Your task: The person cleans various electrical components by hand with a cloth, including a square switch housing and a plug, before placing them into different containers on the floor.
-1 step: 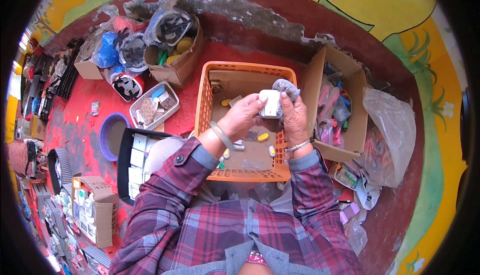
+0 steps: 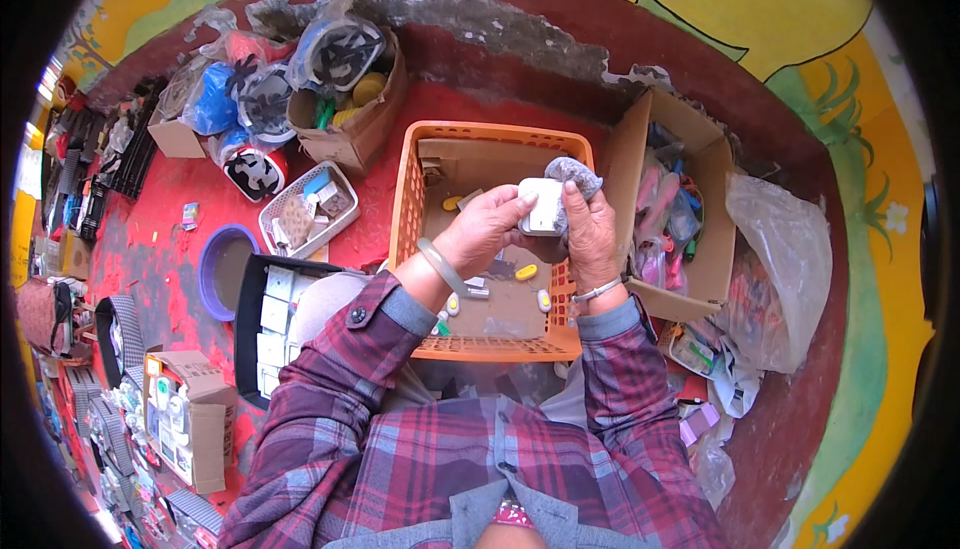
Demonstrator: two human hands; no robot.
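A small white boxy item with rounded corners (image 2: pixel 541 207) is held up over an orange plastic basket (image 2: pixel 495 349). My left hand (image 2: pixel 480 234) pinches its left side between thumb and fingers. On its other side my right hand (image 2: pixel 592 239) is closed round a grey cloth (image 2: pixel 576 175), which is bunched against the item's right edge. Below, the basket is lined with cardboard and holds a yellow oval piece (image 2: pixel 526 273), a white piece with a yellow centre (image 2: pixel 544 300) and other small bits. My hands hide part of its inside.
Right of the basket stands an open cardboard box (image 2: pixel 685 304) of mixed plastic goods, with a clear plastic bag (image 2: pixel 780 259) beyond. To the left are a white tray (image 2: pixel 335 234), a purple basin (image 2: pixel 207 289) and a black box (image 2: pixel 255 299) of white items. Bagged helmets (image 2: pixel 340 54) sit far left.
The grey cloth and the fingers of my right hand have shifted very slightly. The white item stays in nearly the same place.
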